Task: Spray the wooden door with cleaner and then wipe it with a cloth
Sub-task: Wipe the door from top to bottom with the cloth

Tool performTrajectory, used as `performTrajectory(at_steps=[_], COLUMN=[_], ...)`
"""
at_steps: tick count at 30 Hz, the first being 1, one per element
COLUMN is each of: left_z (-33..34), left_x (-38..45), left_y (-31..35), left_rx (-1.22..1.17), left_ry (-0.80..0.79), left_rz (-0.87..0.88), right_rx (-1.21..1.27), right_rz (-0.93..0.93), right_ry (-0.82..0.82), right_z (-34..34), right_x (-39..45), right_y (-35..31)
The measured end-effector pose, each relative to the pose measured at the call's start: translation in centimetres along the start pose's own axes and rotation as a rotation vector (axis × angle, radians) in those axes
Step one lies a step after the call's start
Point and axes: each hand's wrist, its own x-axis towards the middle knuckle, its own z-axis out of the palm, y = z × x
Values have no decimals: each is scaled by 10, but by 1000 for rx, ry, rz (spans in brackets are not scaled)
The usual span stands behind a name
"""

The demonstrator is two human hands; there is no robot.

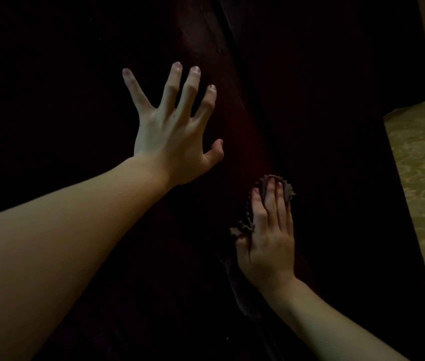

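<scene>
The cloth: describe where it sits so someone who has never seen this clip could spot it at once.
Start from the dark wooden door that fills most of the head view. Low and right of centre, the right hand lies flat with straight fingers against it. The cloth is the brown, zigzag-edged fabric peeking out around that hand's fingertips and thumb side; the left hand, spread higher up, has nothing under it.

Dark wooden door point(323, 126), brown cloth point(288, 192) pressed on it
Door very dark reddish-brown, vertical groove down the middle; cloth small, zigzag-edged, crumpled flat against door just right of groove, mostly covered by fingers
</scene>
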Motion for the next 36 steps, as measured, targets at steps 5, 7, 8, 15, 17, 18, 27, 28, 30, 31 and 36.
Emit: performTrajectory(at_steps=[5, 7, 8, 15, 17, 18, 27, 28, 30, 31, 36], left_z=[-1, -2, -2, 1, 4, 5, 6, 6, 5, 5, 7], left_x=[0, -3, -5, -13, -16, -17, -22, -22, -23, -23, -36], left_y=[1, 1, 1, 6, 11, 14, 31, 32, 35, 36, 49], left_rx=[1, -2, -4, -17, 4, 16, 61, 58, 64, 66, 134], left_ry=[-12, -14, -14, -4, -1, -6, -36, -34, -35, -36, -72], left_rz=[26, 51, 64, 294, 454, 502, 636, 643, 651, 656, 687], right_rx=[42, 47, 54, 48, 46, 53, 104, 104, 105, 102, 110], right_rz=[29, 9, 1, 46, 66, 73, 129, 130, 140, 151, 223], right_ry=[4, 29, 36, 39, 39, 41, 75, 72, 54, 47, 32], right_z=[2, 4, 4, 5, 5, 4, 8, 8, 7, 7, 4], right_x=[50, 57, 52, -27, -29, -26, -31, -46, -72, -81, -66], right_y=[-27, -33, -32, -1, 0, -2, -7, -1, 11, 15, 3])
